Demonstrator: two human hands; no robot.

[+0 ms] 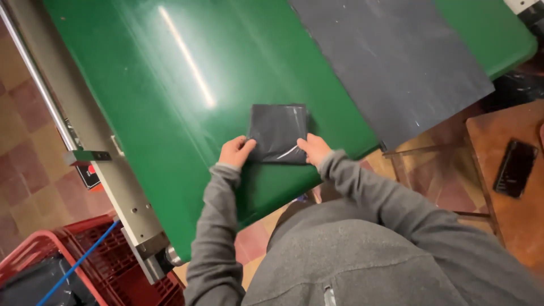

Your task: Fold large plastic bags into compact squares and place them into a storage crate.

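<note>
- We see a folded black plastic bag (pixel 277 133) lying flat as a small, near-square packet on the green table (pixel 170 113), close to its near edge.
- Our left hand (pixel 236 151) pinches the packet's lower left corner, its grip clenched on the plastic.
- Our right hand (pixel 313 148) presses on the lower right corner, fingers lying on the bag; we cannot tell whether that grip clasps it or only pins it down.
- Both grey sleeves (pixel 215 226) reach in from below.
- A dark grey sheet (pixel 391 62) lies across the table's far right, well apart from the packet.
- A metal rail (pixel 85 130) runs along the table's left side.
- A red basket (pixel 79 255) stands on the tiled floor at lower left.
- A black phone (pixel 514 168) rests on a brown wooden surface (pixel 510 215) at right.
</note>
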